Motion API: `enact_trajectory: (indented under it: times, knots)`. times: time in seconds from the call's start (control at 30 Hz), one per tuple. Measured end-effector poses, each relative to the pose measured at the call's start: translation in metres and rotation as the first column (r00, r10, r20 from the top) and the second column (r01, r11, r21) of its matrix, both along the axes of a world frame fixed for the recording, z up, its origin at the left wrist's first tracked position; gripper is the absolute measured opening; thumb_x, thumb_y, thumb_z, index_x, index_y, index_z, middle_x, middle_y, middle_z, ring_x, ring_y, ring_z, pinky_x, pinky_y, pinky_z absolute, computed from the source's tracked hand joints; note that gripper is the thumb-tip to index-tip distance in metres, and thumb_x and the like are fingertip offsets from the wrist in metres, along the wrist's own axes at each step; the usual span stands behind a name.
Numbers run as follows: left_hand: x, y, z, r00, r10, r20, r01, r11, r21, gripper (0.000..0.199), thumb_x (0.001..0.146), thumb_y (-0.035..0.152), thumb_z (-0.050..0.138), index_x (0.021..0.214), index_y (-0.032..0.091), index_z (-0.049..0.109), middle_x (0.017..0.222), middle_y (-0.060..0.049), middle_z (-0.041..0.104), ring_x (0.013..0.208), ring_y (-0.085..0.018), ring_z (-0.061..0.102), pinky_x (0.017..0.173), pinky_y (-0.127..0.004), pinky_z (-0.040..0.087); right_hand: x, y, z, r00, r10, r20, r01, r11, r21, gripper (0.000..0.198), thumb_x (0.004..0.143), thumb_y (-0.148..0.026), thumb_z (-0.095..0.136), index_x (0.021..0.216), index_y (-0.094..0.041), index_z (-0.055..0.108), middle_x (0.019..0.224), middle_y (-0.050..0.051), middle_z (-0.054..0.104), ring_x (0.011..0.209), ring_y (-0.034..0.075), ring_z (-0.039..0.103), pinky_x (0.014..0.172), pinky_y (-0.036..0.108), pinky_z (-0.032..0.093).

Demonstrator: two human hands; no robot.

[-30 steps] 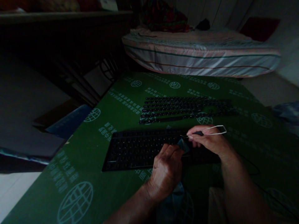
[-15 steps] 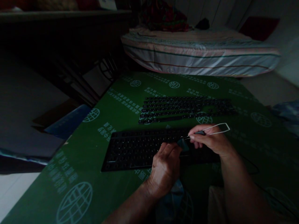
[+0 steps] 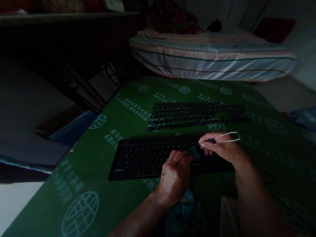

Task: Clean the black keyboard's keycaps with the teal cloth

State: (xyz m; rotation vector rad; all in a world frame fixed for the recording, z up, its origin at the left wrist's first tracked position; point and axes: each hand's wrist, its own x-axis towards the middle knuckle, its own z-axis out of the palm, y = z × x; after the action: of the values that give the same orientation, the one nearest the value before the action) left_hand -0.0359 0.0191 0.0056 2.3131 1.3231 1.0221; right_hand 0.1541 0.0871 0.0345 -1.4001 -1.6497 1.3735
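Observation:
A black keyboard [image 3: 138, 159] lies on the green table, its keycaps removed and pale switch points showing. My right hand [image 3: 217, 146] is closed in a pinch around a wire keycap puller [image 3: 228, 136]. One wire loop of it sticks out to the right, while the thin other end points left, over a teal cloth [image 3: 194, 153]. My left hand [image 3: 175, 176] rests over the keyboard's middle with fingers curled shut on that cloth. More bluish cloth [image 3: 186, 200] shows below the left hand. Whether the puller's tip touches the cloth is too dark to tell.
Behind the keyboard, loose black keycaps [image 3: 177, 115] lie in rows on the printed green tabletop [image 3: 81, 177]. A cable [image 3: 268, 174] runs off at the right. Beyond the table stands a bed [image 3: 209, 61]; a dark desk [image 3: 69, 19] is at the left.
The right hand's puller has turned a little, its outer loop shifting slightly left. The cloth by the left fingers has changed shape slightly. The left hand stays in place.

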Motion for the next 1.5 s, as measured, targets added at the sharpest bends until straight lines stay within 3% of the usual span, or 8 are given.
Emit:
enact_trajectory:
  times: [0.37, 0.67, 1.03, 1.5]
  knots:
    - [-0.005, 0.004, 0.004, 1.000, 0.019, -0.013, -0.018, 0.999, 0.030, 0.021, 0.083, 0.006, 0.040, 0.091, 0.014, 0.057, 0.090, -0.007, 0.060, 0.079, -0.018, 0.053, 0.071, -0.033, 0.050, -0.009, 0.001, -0.004, 0.999, -0.005, -0.033, 0.005, 1.000, -0.005, 0.017, 0.071, -0.027, 0.061, 0.081, -0.015, 0.067, 0.053, -0.001, 0.060, 0.047, 0.010, 0.055, 0.045, 0.021, 0.043]
    - [-0.002, 0.002, -0.002, 0.998, -0.034, -0.048, 0.036, 0.998, 0.043, 0.024, 0.084, 0.007, 0.039, 0.098, 0.014, 0.057, 0.099, -0.008, 0.060, 0.086, -0.019, 0.054, 0.082, -0.036, 0.049, 0.007, 0.002, -0.007, 1.000, 0.002, -0.007, -0.002, 1.000, -0.007, 0.017, 0.071, -0.026, 0.062, 0.083, -0.014, 0.066, 0.054, -0.001, 0.060, 0.046, 0.010, 0.054, 0.045, 0.021, 0.043]
    - [0.000, 0.001, 0.005, 0.999, -0.021, -0.040, 0.023, 0.998, 0.064, 0.021, 0.084, 0.009, 0.043, 0.098, 0.015, 0.057, 0.097, -0.008, 0.061, 0.085, -0.017, 0.054, 0.081, -0.033, 0.050, 0.006, 0.000, -0.001, 1.000, -0.013, 0.015, 0.013, 1.000, 0.002, 0.016, 0.070, -0.026, 0.062, 0.080, -0.014, 0.067, 0.050, -0.002, 0.058, 0.043, 0.010, 0.053, 0.043, 0.020, 0.042]
    - [-0.005, 0.003, -0.001, 0.998, 0.055, -0.023, -0.056, 0.998, -0.018, 0.022, 0.082, 0.005, 0.043, 0.096, 0.015, 0.058, 0.093, -0.006, 0.060, 0.082, -0.018, 0.053, 0.072, -0.034, 0.051, -0.003, 0.000, 0.000, 0.999, -0.012, -0.036, 0.012, 1.000, -0.007, 0.015, 0.069, -0.026, 0.062, 0.077, -0.015, 0.066, 0.054, -0.001, 0.059, 0.044, 0.010, 0.054, 0.043, 0.021, 0.043]
